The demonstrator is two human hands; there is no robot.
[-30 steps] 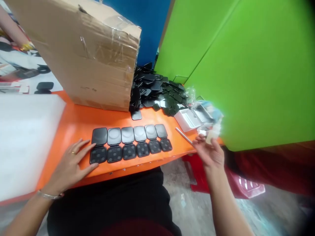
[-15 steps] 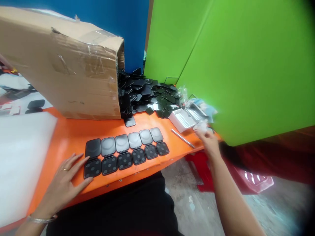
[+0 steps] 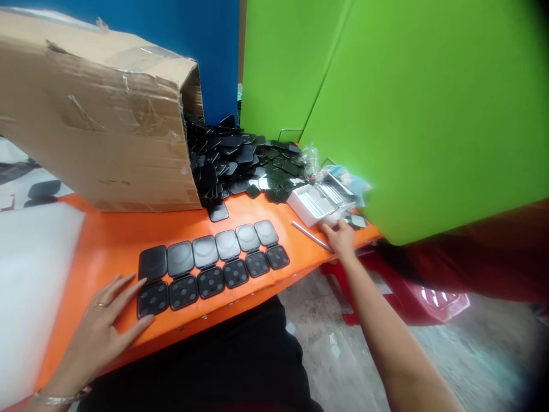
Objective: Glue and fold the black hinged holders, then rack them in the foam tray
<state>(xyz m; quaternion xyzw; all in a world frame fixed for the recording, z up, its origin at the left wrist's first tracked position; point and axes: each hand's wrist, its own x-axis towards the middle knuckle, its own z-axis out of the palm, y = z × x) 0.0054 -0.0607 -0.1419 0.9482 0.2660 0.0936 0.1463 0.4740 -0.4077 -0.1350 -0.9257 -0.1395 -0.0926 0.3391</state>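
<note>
Several black square hinged cases lie opened flat in a row; one of their lids has a faint round mark, and the dotted lower halves face up. My left hand is open, fingers spread, with thumb and fingertips at the edges of the leftmost case. At the right, my right hand has its fingers closed on a whitish crumpled wad, partly hidden by them. Beside that hand are a white box of pale flat strips and a thin metal rod.
A big cardboard box stands at the left, black square pieces heaped at its open end. White foam lies far left on the orange table. Green panels rise behind; a red plastic stool is below right.
My right hand has moved left and down with the whitish wad, closer to the white box and rod. My left hand stays at the leftmost case. The view has shifted slightly.
</note>
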